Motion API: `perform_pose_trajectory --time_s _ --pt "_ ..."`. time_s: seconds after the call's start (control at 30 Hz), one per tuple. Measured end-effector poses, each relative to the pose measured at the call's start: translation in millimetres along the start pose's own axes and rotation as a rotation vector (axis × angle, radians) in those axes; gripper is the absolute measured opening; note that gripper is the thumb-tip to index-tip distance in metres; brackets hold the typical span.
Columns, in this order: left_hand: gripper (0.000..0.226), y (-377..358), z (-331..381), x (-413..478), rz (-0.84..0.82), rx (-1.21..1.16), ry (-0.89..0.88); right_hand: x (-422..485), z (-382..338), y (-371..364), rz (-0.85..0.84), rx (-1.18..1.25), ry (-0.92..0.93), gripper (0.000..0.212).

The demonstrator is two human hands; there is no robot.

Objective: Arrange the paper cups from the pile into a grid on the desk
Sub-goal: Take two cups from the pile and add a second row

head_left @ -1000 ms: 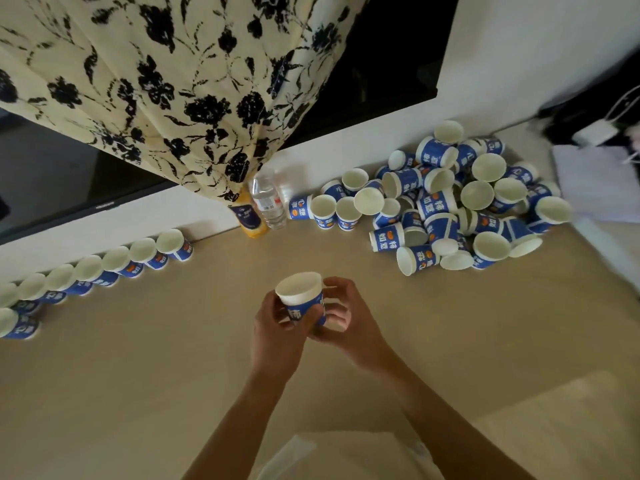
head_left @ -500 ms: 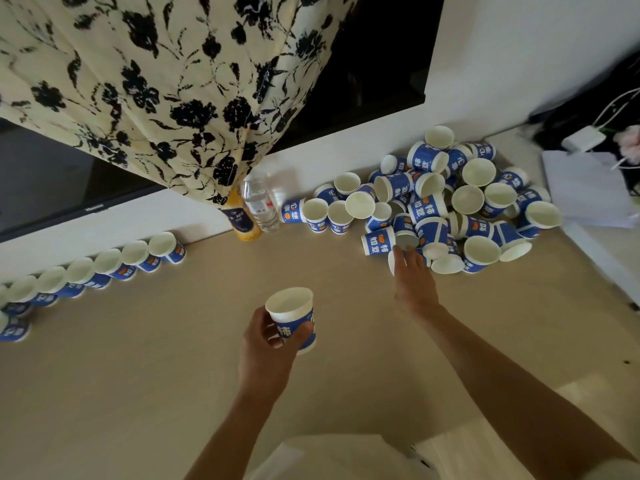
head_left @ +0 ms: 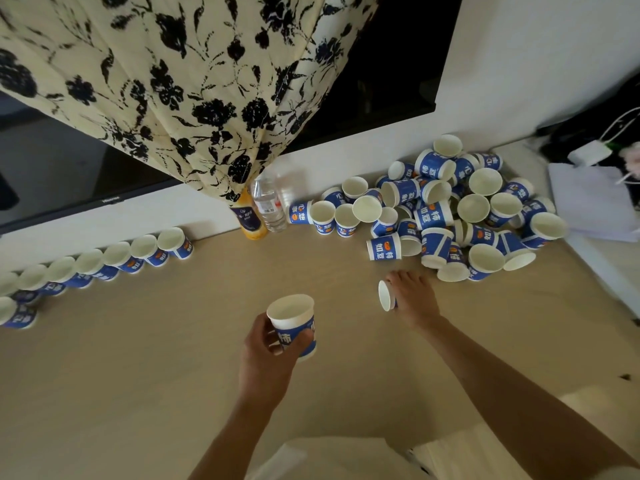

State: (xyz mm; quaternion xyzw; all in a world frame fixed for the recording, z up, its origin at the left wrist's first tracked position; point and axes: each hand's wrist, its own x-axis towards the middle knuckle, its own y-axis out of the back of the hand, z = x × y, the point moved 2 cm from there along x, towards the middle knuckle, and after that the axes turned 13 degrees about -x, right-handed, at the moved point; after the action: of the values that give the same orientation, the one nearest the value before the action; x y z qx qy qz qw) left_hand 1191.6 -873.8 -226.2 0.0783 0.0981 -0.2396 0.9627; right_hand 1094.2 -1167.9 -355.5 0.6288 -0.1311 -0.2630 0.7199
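Observation:
A pile of blue-and-white paper cups [head_left: 450, 209] lies jumbled at the back right of the tan desk [head_left: 138, 375]. Along the wall at the left runs a row of upright cups [head_left: 117, 258], with one more cup [head_left: 15, 315] in front of its left end. My left hand [head_left: 266, 355] holds an upright cup [head_left: 294, 322] above the desk's middle. My right hand [head_left: 414, 297] grips a second cup [head_left: 387, 295] lying on its side, just in front of the pile.
An orange juice bottle [head_left: 247, 220] and a clear water bottle [head_left: 268, 202] stand against the wall between the row and the pile. A floral curtain [head_left: 173, 81] hangs above. White papers [head_left: 588, 206] and a charger [head_left: 588, 152] lie at the right.
My right hand left the cup held by both hands, reached to the pile, and has now drawn back a little with a cup in it. My left hand kept its cup.

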Motion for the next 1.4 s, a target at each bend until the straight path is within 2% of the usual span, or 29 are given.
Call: perform_pose_trajectory --time_s 0.13,0.27,0.33,0.4,0.6,0.83,1.0,1.13,1.4 --pt "0.048 9 -3 -4 0.015 -0.014 0.010 -8 -6 1 0.046 0.143 -0.019 0.067" --pt "0.054 27 -5 -6 0.074 -0.032 0.027 -14 -30 18 0.082 0.645 -0.060 0.071" --pt "0.055 37 -7 -7 0.104 -0.044 0.034 -20 -48 30 0.051 0.917 -0.062 0.065" --pt "0.062 51 -8 -7 0.143 -0.059 0.031 -24 -70 43 -0.003 1.089 -0.060 0.059" --pt "0.068 114 -14 -3 0.263 -0.098 0.016 -29 -149 81 -0.100 1.386 -0.017 0.060" --pt "0.060 216 -20 -2 0.450 -0.133 0.010 -22 -271 120 -0.215 1.441 0.096 0.058" --pt "0.059 301 -35 -2 0.587 -0.177 0.033 -3 -387 156 -0.257 1.366 0.191 0.061" --pt "0.059 358 -39 3 0.668 -0.184 0.043 15 -477 176 -0.292 1.324 0.255 0.055" --pt "0.059 458 -56 35 0.745 -0.179 0.051 63 -630 185 -0.258 1.257 0.285 0.053"
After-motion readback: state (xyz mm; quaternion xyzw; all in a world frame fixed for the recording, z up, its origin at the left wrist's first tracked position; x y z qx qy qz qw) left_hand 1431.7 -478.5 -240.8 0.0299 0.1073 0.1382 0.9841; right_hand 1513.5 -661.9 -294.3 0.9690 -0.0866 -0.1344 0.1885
